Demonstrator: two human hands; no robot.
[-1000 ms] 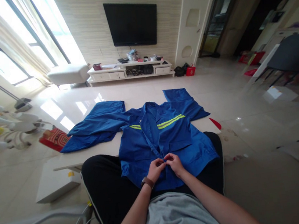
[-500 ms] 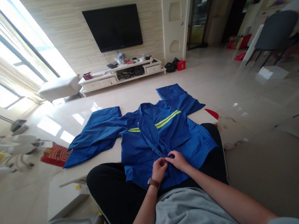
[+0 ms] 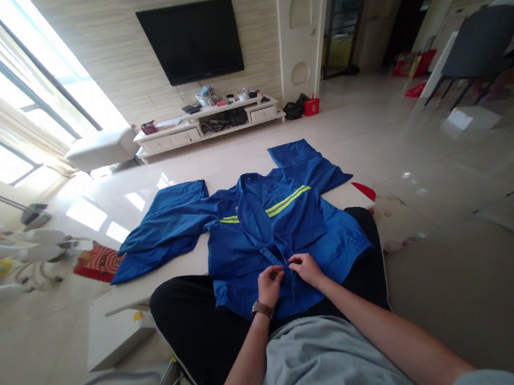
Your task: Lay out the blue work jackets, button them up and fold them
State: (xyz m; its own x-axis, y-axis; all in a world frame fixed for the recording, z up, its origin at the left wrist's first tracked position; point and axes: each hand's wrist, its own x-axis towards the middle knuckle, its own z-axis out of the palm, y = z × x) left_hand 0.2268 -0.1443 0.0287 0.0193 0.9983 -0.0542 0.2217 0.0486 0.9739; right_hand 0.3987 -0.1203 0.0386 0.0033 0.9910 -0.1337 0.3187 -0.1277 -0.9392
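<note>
A blue jacket (image 3: pixel 231 251) with yellow-green reflective stripes lies spread over a white table and my lap, its collar away from me and its sleeves out to both sides. The front edges meet loosely, and a button shows on the left one. My left hand (image 3: pixel 270 285), with a brown watch on the wrist, pinches the left front edge low down. Close beside it, my right hand (image 3: pixel 306 269) pinches the right front edge. The fingertips are nearly touching; any button between them is too small to make out.
The white table (image 3: pixel 184 268) shows around the jacket. Beyond stand a low white TV cabinet (image 3: pixel 168 142) and a beige ottoman (image 3: pixel 100 150). A patterned red bag (image 3: pixel 99 263) is at the left, a dark chair (image 3: pixel 482 43) at the right, with part of a person behind it.
My hands have moved slightly apart at the jacket's front edges, opening a small gap between the fingertips. The view has shifted a little.
</note>
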